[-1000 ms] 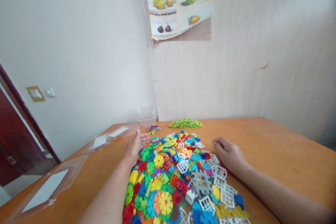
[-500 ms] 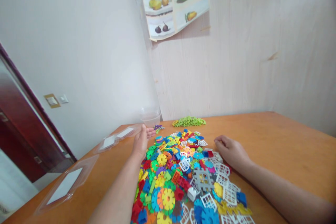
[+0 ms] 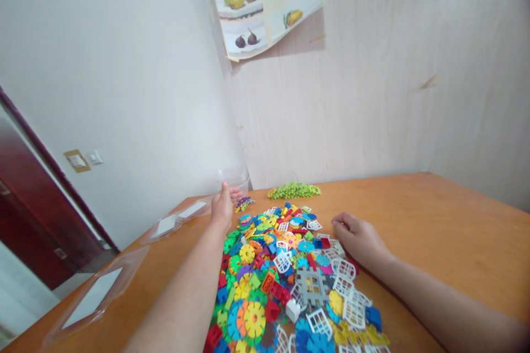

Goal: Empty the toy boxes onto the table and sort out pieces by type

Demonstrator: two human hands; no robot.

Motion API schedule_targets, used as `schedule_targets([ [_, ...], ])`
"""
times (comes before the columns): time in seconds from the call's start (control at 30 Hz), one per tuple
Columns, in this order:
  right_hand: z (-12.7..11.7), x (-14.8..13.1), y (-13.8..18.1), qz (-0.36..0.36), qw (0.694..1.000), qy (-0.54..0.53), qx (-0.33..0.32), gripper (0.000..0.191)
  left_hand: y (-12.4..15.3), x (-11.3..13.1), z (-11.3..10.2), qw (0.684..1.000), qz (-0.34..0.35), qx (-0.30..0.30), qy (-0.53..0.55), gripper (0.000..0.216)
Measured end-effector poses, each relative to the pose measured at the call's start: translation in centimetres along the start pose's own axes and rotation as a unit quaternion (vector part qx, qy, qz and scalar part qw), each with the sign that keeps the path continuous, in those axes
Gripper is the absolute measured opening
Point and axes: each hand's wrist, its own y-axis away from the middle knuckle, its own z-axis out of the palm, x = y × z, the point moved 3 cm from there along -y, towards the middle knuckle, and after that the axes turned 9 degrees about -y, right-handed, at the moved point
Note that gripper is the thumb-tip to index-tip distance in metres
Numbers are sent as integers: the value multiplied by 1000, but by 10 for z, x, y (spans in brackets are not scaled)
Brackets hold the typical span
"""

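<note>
My left hand (image 3: 224, 205) reaches past the far left of a heap of toy pieces, thumb up and fingers stretched out, holding nothing visible. By its fingertips lies a small cluster of purple, yellow and grey pieces (image 3: 244, 203). A clear plastic tub (image 3: 239, 179) stands just behind, partly hidden by the hand. Along the heap's right edge my right hand (image 3: 359, 238) rests with curled fingers, and no piece shows in it. Near it are white lattice pieces (image 3: 344, 269) and a red and blue block (image 3: 322, 243). Notched plastic discs, one a yellow disc (image 3: 254, 319), fill the heap's left side.
A pile of light green pieces (image 3: 295, 191) sits at the table's back edge. Clear lids with white labels lie on the left, the nearest lid (image 3: 120, 276) close to the edge. Walls border the wooden table (image 3: 447, 242) behind and to the left.
My left hand has moved slightly forward, toward the clear tub and the small cluster. The whole view has shifted a little; my right hand keeps its place beside the heap.
</note>
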Motion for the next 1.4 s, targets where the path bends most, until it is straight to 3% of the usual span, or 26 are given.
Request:
schedule_targets([
  [0.2,-1,0,0,1,1000,-5,-3,27,-8,19,-11,1000,-4,8,14,71],
  [0.37,-2,-2,0,-3,1000,-6,-10,27,5,29,-34,999,-13,8,44,67],
  [0.63,-1,2,-4,-4,1000,6,-13,27,79,14,-103,998,-42,35,8,60],
  [0.77,-1,0,-4,-7,1000,14,-9,26,126,18,-115,996,-15,48,-80,58],
  [0.83,-1,-3,-4,-5,1000,18,-13,26,144,27,-106,991,17,19,-128,54],
  [0.97,-2,-6,-4,1,1000,21,-12,25,171,53,-67,959,101,-118,-239,43],
  [1.07,-1,-6,-4,-4,1000,16,-15,26,192,74,-34,903,206,-196,-322,36],
  [1.2,0,-6,-4,-6,1000,13,-15,25,221,94,2,799,344,-302,-390,39],
  [1.3,1,-7,-4,-8,1000,13,-16,24,234,96,16,750,379,-339,-423,51],
  [1.4,1,-9,-4,-8,1000,12,-16,25,237,92,23,732,379,-346,-447,54],
])
